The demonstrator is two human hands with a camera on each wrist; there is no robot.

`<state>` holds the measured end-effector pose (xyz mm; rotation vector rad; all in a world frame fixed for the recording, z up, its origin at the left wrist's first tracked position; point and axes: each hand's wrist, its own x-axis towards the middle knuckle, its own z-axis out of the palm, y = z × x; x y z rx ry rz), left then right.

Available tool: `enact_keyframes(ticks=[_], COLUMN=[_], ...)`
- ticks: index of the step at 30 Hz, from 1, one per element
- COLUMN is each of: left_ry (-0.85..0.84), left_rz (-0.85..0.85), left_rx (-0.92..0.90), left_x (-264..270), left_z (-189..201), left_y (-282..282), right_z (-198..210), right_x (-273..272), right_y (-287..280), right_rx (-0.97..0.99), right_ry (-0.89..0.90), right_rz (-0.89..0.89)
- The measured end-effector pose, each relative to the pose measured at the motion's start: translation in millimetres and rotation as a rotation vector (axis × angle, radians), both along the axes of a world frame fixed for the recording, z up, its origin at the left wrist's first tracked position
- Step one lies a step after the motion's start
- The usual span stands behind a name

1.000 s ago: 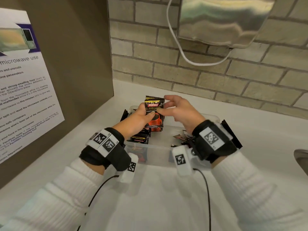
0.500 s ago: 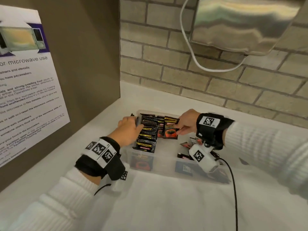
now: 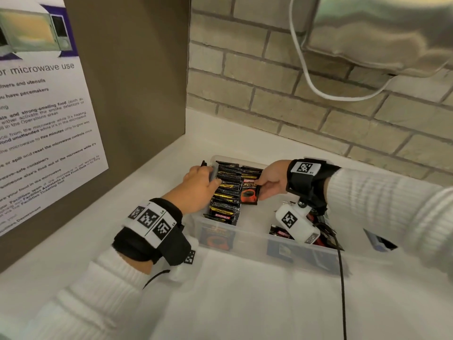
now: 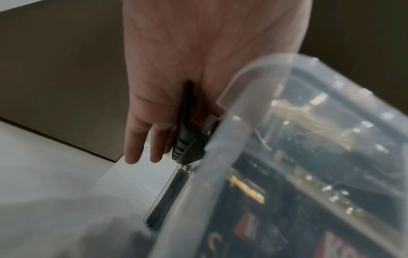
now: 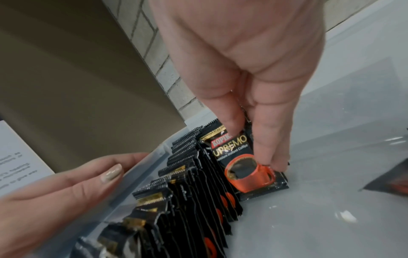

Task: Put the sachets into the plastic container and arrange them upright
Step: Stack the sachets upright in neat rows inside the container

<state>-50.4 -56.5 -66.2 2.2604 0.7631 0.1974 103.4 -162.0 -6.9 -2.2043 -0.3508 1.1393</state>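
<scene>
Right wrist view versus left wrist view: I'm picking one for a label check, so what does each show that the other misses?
Only the right wrist view shows the right hand pinching a sachet with readable print, beside the upright row. Only the left wrist view shows a black clip on the container's outer wall, by the left hand; sachets there are blurred. Both show the plastic container and the left hand.

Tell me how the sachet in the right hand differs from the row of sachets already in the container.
The held sachet, pinched by the right hand, shows its whole printed face; the row of sachets shows mostly top edges. The held one leans alone; the row is packed together. Both are black with an orange cup.
</scene>
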Motion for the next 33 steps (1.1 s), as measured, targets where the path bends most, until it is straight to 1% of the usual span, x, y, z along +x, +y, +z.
enact_keyframes(ticks=[1, 2, 3, 4, 5, 8, 11, 12, 13, 14, 15, 16, 17, 18, 19, 20, 22, 23, 25, 27, 28, 30, 33], left_ry=[0.007, 0.009, 0.01, 0.008, 0.008, 0.015, 0.023, 0.027, 0.03, 0.033, 0.039, 0.046, 0.055, 0.063, 0.069, 0.072, 0.074, 0.072, 0.072, 0.074, 0.074, 0.078, 0.097], left_rz=[-0.001, -0.002, -0.003, -0.006, -0.009, -0.015, -0.021, -0.024, -0.025, -0.024, -0.023, -0.023, -0.024, -0.026, -0.028, -0.027, -0.021, -0.017, -0.01, -0.007, -0.005, 0.002, 0.009], left_rx=[0.003, 0.004, 0.003, 0.001, -0.001, -0.013, -0.011, -0.006, -0.005, -0.006, -0.004, 0.003, 0.012, 0.02, 0.023, 0.021, 0.018, 0.02, 0.03, 0.048, 0.055, 0.067, 0.087], left_x=[-0.2, -0.5, -0.9, -1.1, -1.2, -1.8, -1.6, -1.6, -1.5, -1.0, -0.8, -0.5, -0.1, 0.6, 1.0, 1.6, 2.0, 2.2, 2.4, 2.6, 2.9, 3.7, 4.9], left_z=[0.5, 1.3, 2.1, 2.4, 3.0, 4.5, 6.0, 6.3, 6.5, 6.3, 5.9, 5.3, 4.9, 4.7, 4.7, 4.6, 4.4, 4.1, 3.7, 3.6, 4.0, 4.6, 4.2], left_y=[-1.1, -2.4, -3.3, -3.7, -4.0, -4.6, -4.8, -4.8, -4.8, -4.6, -4.2, -3.9, -3.5, -3.0, -2.3, -2.1, -2.1, -2.5, -3.2, -4.0, -4.4, -5.0, -5.5], right_z=[-3.5, -7.2, -7.6, -8.8, -7.3, -11.6, 2.6, 5.0, 6.2, 8.4, 9.5, 10.9, 10.3, 6.6, 2.3, -3.7, -16.9, -23.0, -29.3, -27.2, -26.1, -26.3, -25.6], right_x=[3.8, 7.6, 6.4, 12.2, 13.7, 27.0, 21.3, 20.7, 20.3, 18.6, 18.8, 17.2, 16.4, 16.8, 17.3, 18.1, 18.9, 19.7, 21.3, 23.1, 25.6, 33.0, 41.0], right_y=[0.5, 2.2, 4.1, 3.7, 2.2, 0.9, -9.3, -12.0, -15.5, -20.7, -25.9, -32.1, -39.5, -46.0, -52.4, -57.2, -65.9, -68.8, -72.9, -76.1, -77.2, -80.4, -85.7], right_rx=[-0.007, 0.001, 0.003, -0.007, -0.016, -0.105, -0.181, -0.224, -0.286, -0.372, -0.452, -0.555, -0.658, -0.738, -0.788, -0.833, -0.88, -0.903, -0.926, -0.925, -0.934, -0.92, -0.787], right_ry=[0.069, 0.066, 0.105, 0.095, 0.061, -0.072, -0.099, -0.099, -0.144, -0.263, -0.413, -0.533, -0.61, -0.651, -0.662, -0.641, -0.606, -0.639, -0.789, -0.898, -0.909, -0.85, -0.786], right_rz=[-0.03, -0.014, -0.014, 0.006, 0.003, 0.166, 0.209, 0.256, 0.305, 0.407, 0.572, 0.775, 0.949, 1.093, 1.193, 1.249, 1.321, 1.36, 1.435, 1.453, 1.467, 1.492, 1.459])
